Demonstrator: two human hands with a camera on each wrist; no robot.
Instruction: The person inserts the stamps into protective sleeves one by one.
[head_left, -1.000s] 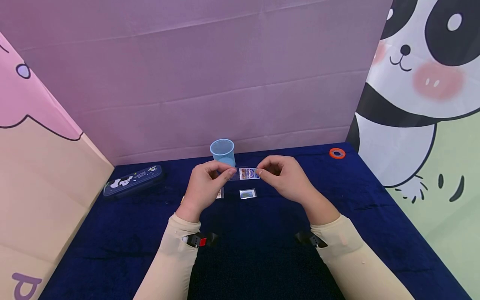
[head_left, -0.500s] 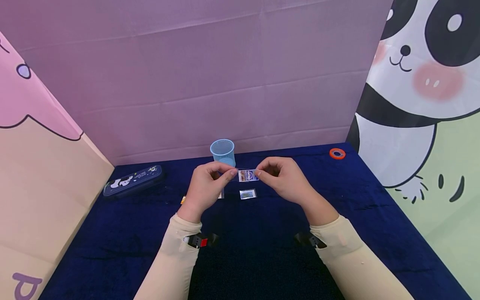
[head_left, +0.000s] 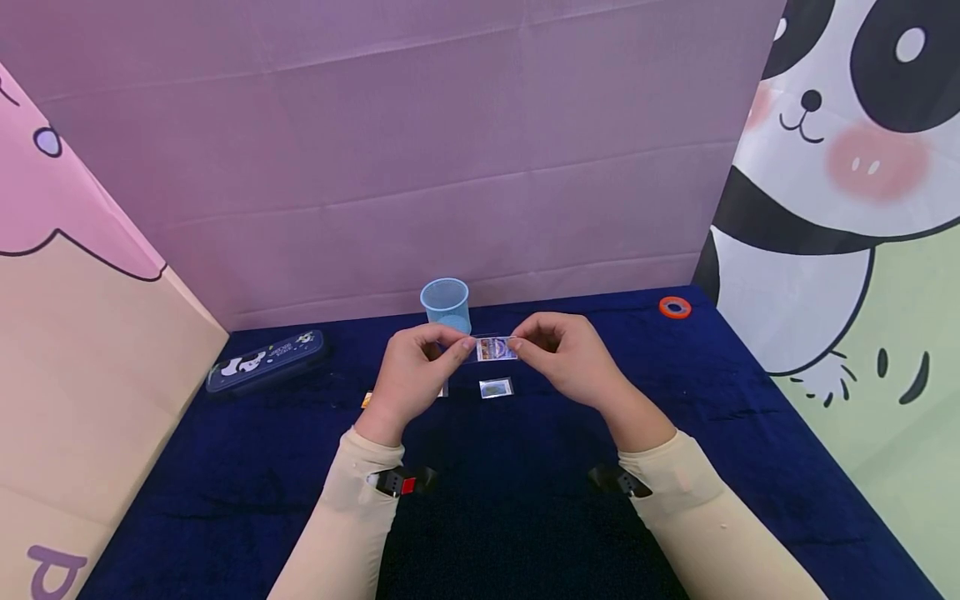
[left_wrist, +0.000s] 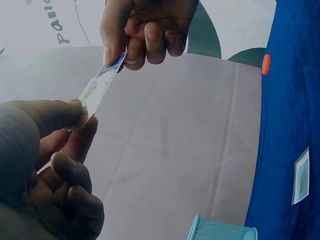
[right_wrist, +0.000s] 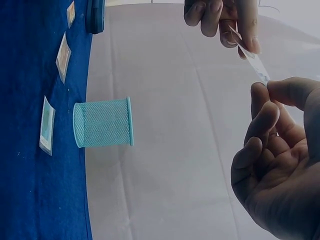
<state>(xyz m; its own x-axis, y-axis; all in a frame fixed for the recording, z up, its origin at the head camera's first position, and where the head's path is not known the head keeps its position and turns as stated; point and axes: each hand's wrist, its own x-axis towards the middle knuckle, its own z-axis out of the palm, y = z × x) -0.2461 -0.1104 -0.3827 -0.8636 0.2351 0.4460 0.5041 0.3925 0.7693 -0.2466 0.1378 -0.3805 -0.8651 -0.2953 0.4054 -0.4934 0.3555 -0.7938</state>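
Note:
In the head view, my left hand [head_left: 412, 371] and my right hand [head_left: 566, 354] face each other above the dark blue cloth. Between thumb and fingertips my right hand pinches the right end of a small printed card [head_left: 493, 349]. At its left, my left hand pinches a clear sleeve [head_left: 472, 353] that meets or overlaps the card; how far the card lies inside is unclear. The left wrist view shows the card [left_wrist: 97, 87] held slanted in the air between both hands. Below it, a second small sleeved card [head_left: 496, 388] lies on the cloth.
Behind my hands stands a light blue mesh cup [head_left: 446, 304]. A navy pencil case [head_left: 266, 362] lies left, and an orange tape roll [head_left: 675, 307] far right. Two more small cards, one orange [right_wrist: 71, 14] and one sleeved [right_wrist: 63, 57], lie left, partly behind my left hand.
The printed card has shifted slightly left, closer to my left fingertips. Both hands keep their pinch and have barely moved.

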